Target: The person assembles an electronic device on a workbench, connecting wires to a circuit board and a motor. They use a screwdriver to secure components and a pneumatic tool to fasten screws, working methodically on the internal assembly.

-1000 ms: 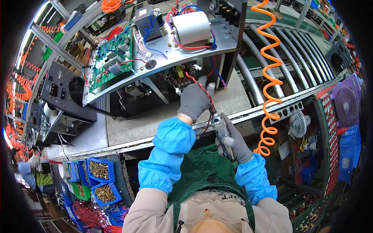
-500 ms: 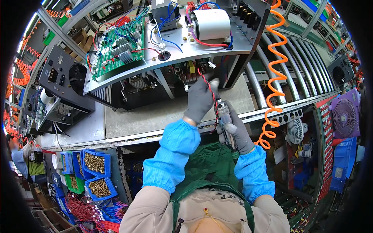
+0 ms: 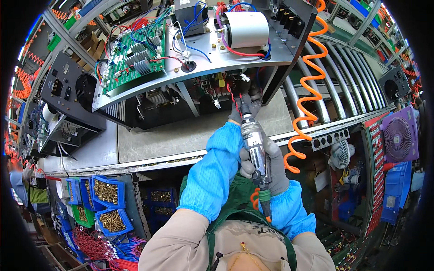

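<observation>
My right hand (image 3: pixel 276 165), in a grey glove, is wrapped round a silver air screwdriver (image 3: pixel 254 142) whose nose points into the open lower front of a metal equipment chassis (image 3: pixel 217 67). My left hand (image 3: pixel 255 105), also gloved in grey, reaches into that opening around the tool's nose; the tool and shadow hide most of its fingers. Beside it hangs a twisted red-and-black wire (image 3: pixel 231 95). Inside the chassis sit a circuit board and loose white connectors (image 3: pixel 217 104). A green board (image 3: pixel 135 61) and a white cylinder (image 3: pixel 246 29) are mounted on the chassis shelf.
An orange coiled air hose (image 3: pixel 316 90) hangs at the right, before a roller conveyor (image 3: pixel 343 86). Another chassis (image 3: pixel 68 90) stands at the left. Blue bins (image 3: pixel 108 192) of brass fasteners and bundles of red wires (image 3: pixel 90 244) lie lower left. A purple fan (image 3: pixel 400 135) is far right.
My left hand has moved deeper into the chassis opening. The screwdriver in my right hand has swung more upright and its nose has come to the opening. The coiled hose has shifted left.
</observation>
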### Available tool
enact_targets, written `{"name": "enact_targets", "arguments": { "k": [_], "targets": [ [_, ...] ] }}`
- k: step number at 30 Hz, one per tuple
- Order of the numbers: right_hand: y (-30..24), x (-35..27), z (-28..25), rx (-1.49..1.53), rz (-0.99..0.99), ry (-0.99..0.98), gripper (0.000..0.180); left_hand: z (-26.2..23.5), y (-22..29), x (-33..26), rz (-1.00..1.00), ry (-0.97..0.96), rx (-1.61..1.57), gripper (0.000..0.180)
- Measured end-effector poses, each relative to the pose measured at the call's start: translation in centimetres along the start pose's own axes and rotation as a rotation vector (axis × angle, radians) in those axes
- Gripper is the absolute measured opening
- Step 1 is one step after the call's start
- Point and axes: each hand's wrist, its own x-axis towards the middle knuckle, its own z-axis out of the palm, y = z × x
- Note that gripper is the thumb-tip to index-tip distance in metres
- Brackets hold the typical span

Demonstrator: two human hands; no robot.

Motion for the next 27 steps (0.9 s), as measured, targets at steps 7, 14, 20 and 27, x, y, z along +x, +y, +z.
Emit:
{"name": "enact_targets", "arguments": {
  "k": [7, 14, 20, 27],
  "targets": [
    [0.1, 0.1, 2.5, -0.220, -0.043, 0.085, 0.063, -6.7, 3.7, 5.5, -0.130, -0.887, 0.151, 0.030],
    [-0.2, 0.5, 2.4, -0.384, -0.060, 0.143, 0.064, -3.7, 2.5, 2.5, -0.065, -0.414, 0.157, 0.012],
    [-0.2, 0.2, 2.6, -0.274, -0.084, 0.084, 0.058, -7.7, 5.8, 0.9, -0.290, -0.187, 0.435, 0.016],
    [-0.1, 0.4, 2.3, -0.344, -0.092, 0.088, 0.064, -6.4, 4.7, -4.4, 0.120, -0.210, 1.163, 0.020]
  ]
}}
